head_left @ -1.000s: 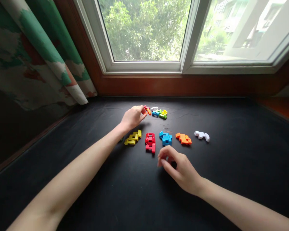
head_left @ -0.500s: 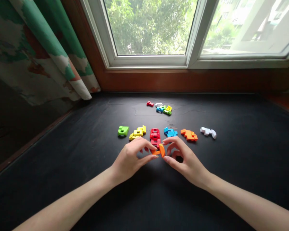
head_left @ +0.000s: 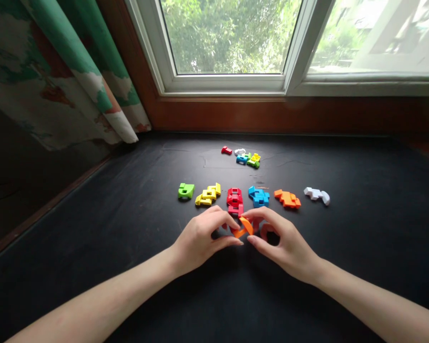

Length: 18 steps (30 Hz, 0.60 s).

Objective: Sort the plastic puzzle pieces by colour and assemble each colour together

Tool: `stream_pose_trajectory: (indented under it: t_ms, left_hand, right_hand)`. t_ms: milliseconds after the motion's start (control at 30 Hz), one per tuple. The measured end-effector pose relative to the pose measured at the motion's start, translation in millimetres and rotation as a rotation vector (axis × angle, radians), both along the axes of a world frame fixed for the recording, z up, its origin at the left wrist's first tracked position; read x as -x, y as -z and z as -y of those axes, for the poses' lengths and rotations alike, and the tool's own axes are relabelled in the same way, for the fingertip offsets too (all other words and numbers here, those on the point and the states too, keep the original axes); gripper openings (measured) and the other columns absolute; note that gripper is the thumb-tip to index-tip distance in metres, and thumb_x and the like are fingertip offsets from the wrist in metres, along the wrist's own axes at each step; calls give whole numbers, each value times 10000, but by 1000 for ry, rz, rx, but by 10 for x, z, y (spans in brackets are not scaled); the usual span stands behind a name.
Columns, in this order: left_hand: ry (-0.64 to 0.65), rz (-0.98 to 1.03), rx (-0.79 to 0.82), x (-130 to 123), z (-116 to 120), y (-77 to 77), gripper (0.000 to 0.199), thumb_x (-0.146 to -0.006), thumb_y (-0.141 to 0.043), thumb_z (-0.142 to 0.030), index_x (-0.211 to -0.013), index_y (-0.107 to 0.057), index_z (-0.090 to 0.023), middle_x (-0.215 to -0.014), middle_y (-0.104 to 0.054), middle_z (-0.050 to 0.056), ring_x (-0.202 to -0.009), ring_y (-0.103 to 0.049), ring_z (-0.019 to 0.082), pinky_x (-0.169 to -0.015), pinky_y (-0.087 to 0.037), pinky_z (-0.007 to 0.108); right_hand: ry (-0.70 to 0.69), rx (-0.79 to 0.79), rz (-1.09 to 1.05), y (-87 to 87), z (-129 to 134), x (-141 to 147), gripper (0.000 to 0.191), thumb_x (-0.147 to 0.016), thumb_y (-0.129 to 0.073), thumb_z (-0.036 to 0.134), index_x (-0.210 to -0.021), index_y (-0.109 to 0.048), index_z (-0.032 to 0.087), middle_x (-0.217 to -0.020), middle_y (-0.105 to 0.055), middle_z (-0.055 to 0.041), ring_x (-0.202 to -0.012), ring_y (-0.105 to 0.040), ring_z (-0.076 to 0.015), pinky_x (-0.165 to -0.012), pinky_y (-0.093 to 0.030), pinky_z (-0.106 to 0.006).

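Between both hands is an orange plastic toy piece (head_left: 248, 226), with a curved part on its right side. My left hand (head_left: 209, 233) pinches its left end between thumb and fingers. The thumb and forefinger of my right hand (head_left: 280, 238) close around the curved part. Just beyond the fingertips lies a group of red toy pieces (head_left: 235, 200). Blue pieces (head_left: 259, 196) are grouped behind my right hand, with orange pieces (head_left: 288, 199) to their right. Yellow pieces (head_left: 209, 194) lie behind my left hand.
A green piece (head_left: 186, 190) is at the row's left end, white pieces (head_left: 317, 195) at its right end. Farther back sit a red piece (head_left: 226, 150) and a small mixed cluster (head_left: 248, 159) on the black tabletop (head_left: 128, 214). A curtain (head_left: 103, 95) hangs left, beside the window.
The orange piece has tilted, its curved part turning between the fingers of both hands. The whole view has shifted slightly, and the rows of pieces lie as before.
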<state>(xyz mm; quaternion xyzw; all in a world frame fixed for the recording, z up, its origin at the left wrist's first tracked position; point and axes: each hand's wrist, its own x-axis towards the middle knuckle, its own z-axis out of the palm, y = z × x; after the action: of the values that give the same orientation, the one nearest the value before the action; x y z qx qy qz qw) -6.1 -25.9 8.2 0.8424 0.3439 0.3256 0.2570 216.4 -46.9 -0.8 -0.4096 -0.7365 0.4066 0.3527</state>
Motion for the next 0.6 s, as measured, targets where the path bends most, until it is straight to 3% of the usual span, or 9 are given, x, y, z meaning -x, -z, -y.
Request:
stream_pose_trajectory:
  t_ms: [600]
  left_hand:
    - [13,-5,13,10,13,-1,116,-838,-726,-181,-929,-655,-166,-865,-695,24,-775,-630,150,-693,-523,253]
  right_hand:
    - [24,-12,-37,36,-6,19,322,-868,-611,158,-1179,-561,229,-1087,-645,-54,-776,-621,-148,-658,-550,-278]
